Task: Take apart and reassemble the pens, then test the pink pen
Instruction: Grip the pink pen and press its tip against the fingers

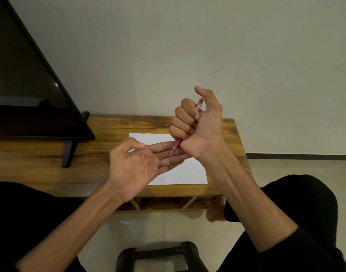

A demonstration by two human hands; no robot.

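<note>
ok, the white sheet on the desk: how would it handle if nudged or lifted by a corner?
The white paper sheet lies flat on the smooth wooden desk, so it would probably slide easily. It looks thin: likely floppy and very light.

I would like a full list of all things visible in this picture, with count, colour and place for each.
pink translucent plastic pen: one, pink, gripped in the right fist, tip down at the left fingers
white paper sheet: one, white, flat on the table, under the hands
wooden low table: one, brown, against the wall
black flat television screen: one, black, on the table, left
dark stool: one, black, on the floor, bottom centre
left hand: one, palm up, open, over the paper
right hand: one, fist round the pen
</note>
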